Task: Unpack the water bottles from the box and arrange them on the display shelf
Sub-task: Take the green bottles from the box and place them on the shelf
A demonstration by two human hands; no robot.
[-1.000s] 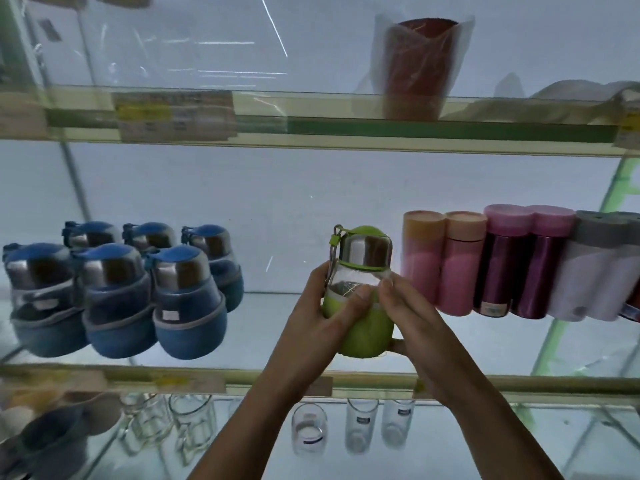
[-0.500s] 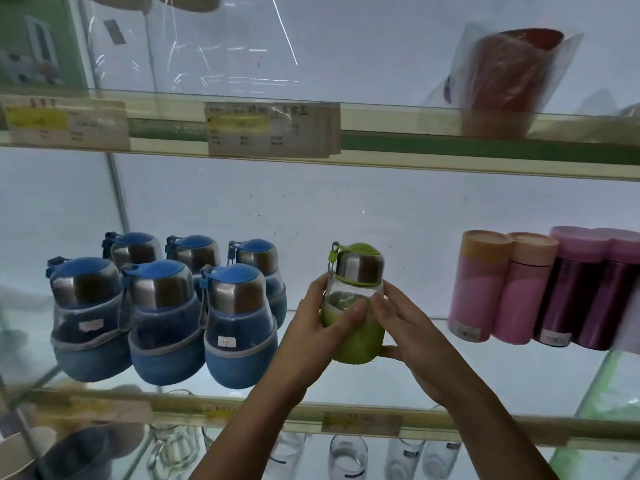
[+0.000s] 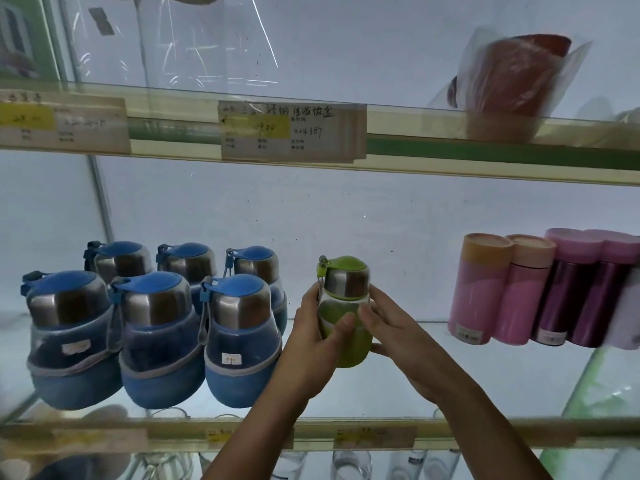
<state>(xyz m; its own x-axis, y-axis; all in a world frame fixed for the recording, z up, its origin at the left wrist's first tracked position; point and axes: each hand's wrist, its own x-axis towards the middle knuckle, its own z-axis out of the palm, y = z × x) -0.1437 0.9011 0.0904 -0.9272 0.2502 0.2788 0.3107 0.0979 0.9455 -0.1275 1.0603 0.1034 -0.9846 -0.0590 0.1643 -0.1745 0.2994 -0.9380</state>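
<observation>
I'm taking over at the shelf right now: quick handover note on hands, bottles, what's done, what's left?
Left hand and right hand both grip the green bottle, one on each side.
It is upright over the glass shelf, between six blue bottles and the pink flasks; whether its base touches the glass is unclear.
Done: blue bottles stand in two rows.
Left: set the green bottle down, release. The box is out of view.

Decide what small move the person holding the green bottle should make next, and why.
Probably lower the green bottle onto the glass shelf beside the blue bottles and let go: left hand and right hand grip it upright over the gap before the pink flasks.
</observation>
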